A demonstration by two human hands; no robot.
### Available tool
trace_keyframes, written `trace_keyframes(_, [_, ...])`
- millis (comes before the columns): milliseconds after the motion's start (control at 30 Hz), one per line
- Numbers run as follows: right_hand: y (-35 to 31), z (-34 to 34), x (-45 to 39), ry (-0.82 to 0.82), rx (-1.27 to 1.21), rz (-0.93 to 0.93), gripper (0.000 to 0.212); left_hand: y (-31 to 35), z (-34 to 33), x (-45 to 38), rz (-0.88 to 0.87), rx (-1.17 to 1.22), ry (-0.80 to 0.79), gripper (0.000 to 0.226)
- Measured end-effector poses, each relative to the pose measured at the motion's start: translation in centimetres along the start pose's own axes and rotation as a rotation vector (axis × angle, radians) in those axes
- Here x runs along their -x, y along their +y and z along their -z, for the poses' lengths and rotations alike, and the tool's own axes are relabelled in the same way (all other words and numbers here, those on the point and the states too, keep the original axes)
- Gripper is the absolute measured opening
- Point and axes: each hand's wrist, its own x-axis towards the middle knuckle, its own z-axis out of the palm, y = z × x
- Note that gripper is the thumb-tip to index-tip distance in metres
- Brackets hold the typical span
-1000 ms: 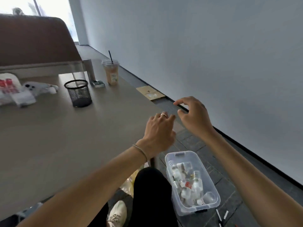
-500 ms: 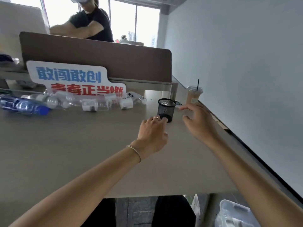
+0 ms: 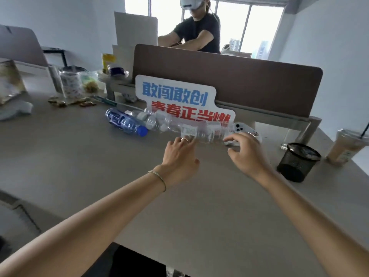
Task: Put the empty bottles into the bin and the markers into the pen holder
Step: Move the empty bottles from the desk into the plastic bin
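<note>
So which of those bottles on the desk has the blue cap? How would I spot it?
Find the white sign with blue and red lettering leaning on the brown divider. A row of empty bottles lies at its foot; the blue-capped bottle is at the row's left end, on its side. It alone has a blue label and blue cap; the others look clear with white labels.

An office: a shared desk (image 3: 79, 156) with a brown divider panel (image 3: 229, 80), tall windows (image 3: 259, 27) behind.
</note>
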Motion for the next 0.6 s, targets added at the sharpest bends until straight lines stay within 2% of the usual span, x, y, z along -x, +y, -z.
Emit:
trace_keyframes(100, [-0.8,-2.8,-2.9,-0.039,-0.022,0.037,0.032,-4.2,0.4,-1.9,0.046,-0.068,-0.014,0.052])
trace_keyframes(467, [-3.3,-10.6,-10.6,-0.117,-0.095,0.127,0.033,-20.8,2.9,-8.9,0.161,-0.239,-0.050,0.069])
trace_keyframes(600, [-4.6,-12.3,-12.0,-0.137,-0.105,0.149,0.033,-25.5,2.6,-10.3,0.107,-0.391,-0.103,0.067])
